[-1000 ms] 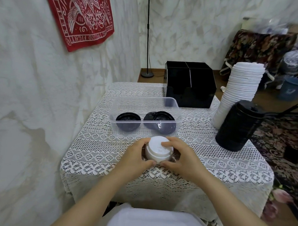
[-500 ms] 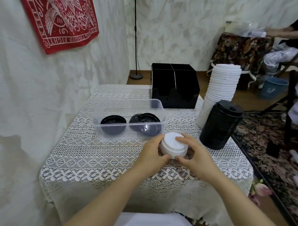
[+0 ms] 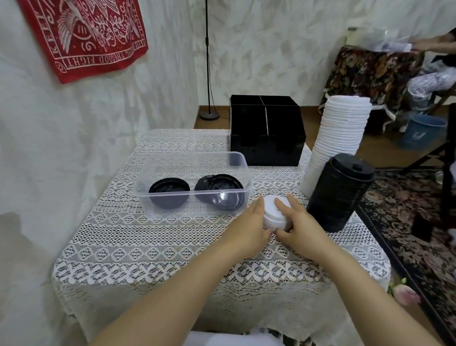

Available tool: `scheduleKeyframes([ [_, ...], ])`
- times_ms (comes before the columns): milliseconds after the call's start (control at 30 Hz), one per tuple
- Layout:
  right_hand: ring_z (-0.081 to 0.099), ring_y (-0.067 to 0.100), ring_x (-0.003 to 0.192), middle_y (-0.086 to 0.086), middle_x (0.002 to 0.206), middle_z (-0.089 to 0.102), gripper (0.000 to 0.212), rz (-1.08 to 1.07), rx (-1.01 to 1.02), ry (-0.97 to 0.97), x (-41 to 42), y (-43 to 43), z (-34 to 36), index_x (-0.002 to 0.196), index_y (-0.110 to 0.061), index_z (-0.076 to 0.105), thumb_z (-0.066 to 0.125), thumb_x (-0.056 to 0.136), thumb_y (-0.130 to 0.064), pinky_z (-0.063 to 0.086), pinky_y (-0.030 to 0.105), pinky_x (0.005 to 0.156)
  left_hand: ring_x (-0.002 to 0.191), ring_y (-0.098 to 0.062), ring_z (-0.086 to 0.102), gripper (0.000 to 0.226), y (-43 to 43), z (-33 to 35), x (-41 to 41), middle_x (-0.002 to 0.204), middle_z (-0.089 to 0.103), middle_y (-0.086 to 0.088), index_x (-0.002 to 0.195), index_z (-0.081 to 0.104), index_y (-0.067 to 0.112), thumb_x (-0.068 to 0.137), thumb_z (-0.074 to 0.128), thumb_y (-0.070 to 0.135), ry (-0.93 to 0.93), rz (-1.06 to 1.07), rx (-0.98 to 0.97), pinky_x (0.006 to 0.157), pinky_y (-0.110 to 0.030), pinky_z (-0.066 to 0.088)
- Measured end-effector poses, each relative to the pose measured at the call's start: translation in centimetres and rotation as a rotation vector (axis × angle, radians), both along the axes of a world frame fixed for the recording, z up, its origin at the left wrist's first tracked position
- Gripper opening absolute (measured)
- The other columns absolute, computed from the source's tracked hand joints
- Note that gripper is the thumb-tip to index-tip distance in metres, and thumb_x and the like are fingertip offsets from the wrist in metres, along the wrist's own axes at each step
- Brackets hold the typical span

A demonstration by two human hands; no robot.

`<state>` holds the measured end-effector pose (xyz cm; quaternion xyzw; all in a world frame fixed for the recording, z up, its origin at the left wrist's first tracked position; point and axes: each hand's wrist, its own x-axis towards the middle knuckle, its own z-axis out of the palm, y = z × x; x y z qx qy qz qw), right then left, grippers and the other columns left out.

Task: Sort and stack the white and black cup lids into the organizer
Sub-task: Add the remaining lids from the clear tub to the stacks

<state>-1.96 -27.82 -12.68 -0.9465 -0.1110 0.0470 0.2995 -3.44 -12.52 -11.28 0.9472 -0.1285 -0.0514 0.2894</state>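
Fingers of left hand [image 3: 250, 230] and right hand [image 3: 301, 231] grasp white lids [image 3: 274, 215]; organizer [image 3: 267, 147] apparently unfilled; black lids [image 3: 169, 187] remain in bin [image 3: 192, 158].

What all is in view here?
tablecloth: one, white lace, under the items
tub: one, clear, tablecloth centre
loose black lids: at least three, black, inside tub
small white lid stack: one, white, in front of tub
tall white lid stack: one, white, tablecloth's right side
black lid stack: one, black, beside the tall stack
organizer: one, black, tablecloth's far end
banner: one, red, left wall
bucket: one, blue, floor, right
left hand: one, grips small stack's left side
right hand: one, grips its right side
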Motion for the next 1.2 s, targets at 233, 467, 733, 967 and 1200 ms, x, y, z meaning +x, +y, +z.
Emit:
scheduleKeyframes([
  [233, 0.01, 0.014, 0.148, -0.006, 0.161, 0.002, 0.075, 0.007, 0.188, -0.014, -0.8, -0.2, -0.2, 0.152, -0.029, 0.023, 0.061, 0.089, -0.011, 0.016, 0.006, 0.101, 0.093, -0.005, 0.059, 0.029, 3.3, 2.2, -1.1, 0.112, 0.066, -0.001, 0.121, 0.062, 0.009, 0.094, 0.054, 0.012, -0.451, 0.022, -0.248, 0.087, -0.017, 0.048],
  [467, 0.01, 0.006, 0.146, -0.01, 0.16, 0.014, 0.072, -0.046, 0.342, -0.057, -1.4, -0.2, -0.2, 0.148, -0.035, 0.028, 0.061, 0.09, -0.01, 0.012, 0.027, 0.116, 0.086, -0.007, 0.057, 0.02, 9.0, 7.2, 3.3, 0.101, 0.063, 0.004, 0.111, 0.065, 0.014, 0.092, 0.058, 0.013, -0.335, 0.324, -0.278, 0.074, -0.015, 0.044],
  [733, 0.011, 0.007, 0.146, -0.008, 0.159, 0.017, 0.067, -0.048, 0.267, -0.1, -1.7, -0.1, -0.4, 0.149, -0.03, 0.029, 0.06, 0.092, -0.016, 0.013, 0.027, 0.116, 0.066, -0.02, 0.047, 0.028, 9.5, 7.3, 7.8, 0.07, 0.051, -0.004, 0.076, 0.056, 0.006, 0.085, 0.07, 0.029, 0.203, 0.272, 0.122, 0.063, -0.029, 0.036],
  [967, 0.013, 0.008, 0.146, -0.008, 0.159, 0.018, 0.066, -0.063, 0.287, -0.086, -1.8, -0.1, -0.3, 0.148, -0.029, 0.031, 0.06, 0.091, -0.014, 0.015, 0.03, 0.118, 0.071, -0.021, 0.058, 0.026, 10.1, 6.8, 7.9, 0.088, 0.064, -0.011, 0.097, 0.065, -0.007, 0.087, 0.068, 0.017, 0.345, 0.269, -0.193, 0.057, -0.027, 0.048],
  [1200, 0.014, 0.009, 0.146, -0.007, 0.159, 0.018, 0.064, -0.069, 0.3, -0.083, -2.0, -0.1, -0.2, 0.148, -0.027, 0.034, 0.059, 0.091, -0.013, 0.016, 0.029, 0.117, 0.081, -0.015, 0.06, 0.017, 10.7, 7.3, 6.8, 0.09, 0.071, 0.0, 0.103, 0.072, 0.01, 0.087, 0.068, 0.016, 0.366, 0.151, -0.298, 0.079, -0.029, 0.049],
])
